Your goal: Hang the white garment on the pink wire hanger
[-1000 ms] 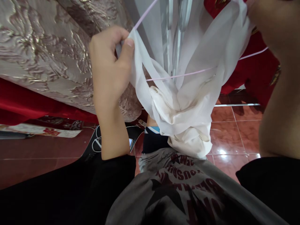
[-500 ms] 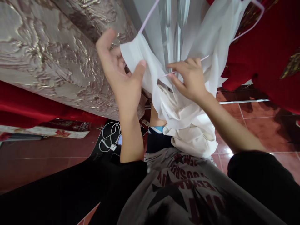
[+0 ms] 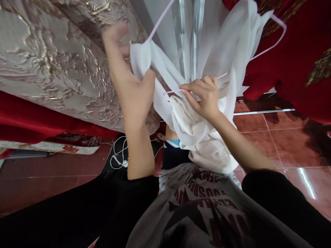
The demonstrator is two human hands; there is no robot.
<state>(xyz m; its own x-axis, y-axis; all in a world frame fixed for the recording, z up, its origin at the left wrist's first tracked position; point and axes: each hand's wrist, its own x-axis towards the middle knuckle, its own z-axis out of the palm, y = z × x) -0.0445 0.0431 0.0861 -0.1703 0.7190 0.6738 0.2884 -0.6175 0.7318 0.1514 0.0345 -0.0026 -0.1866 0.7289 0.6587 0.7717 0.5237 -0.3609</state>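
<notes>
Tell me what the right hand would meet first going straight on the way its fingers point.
Probably the white cloth just ahead of the right hand, with the left hand beyond it, though depth is hard to judge.

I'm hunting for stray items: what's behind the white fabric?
Dark shorts with blue trim show at the lower left edge of the white fabric, red floor tiles past its right edge. Whatever the fabric covers can't be seen.

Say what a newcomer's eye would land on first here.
Probably the white fabric bunched at the centre, with the left hand at its upper left and the right hand pinching a pale pink cord. Next, shiny patterned fabric fills the upper left; red cloth hangs upper right.
</notes>
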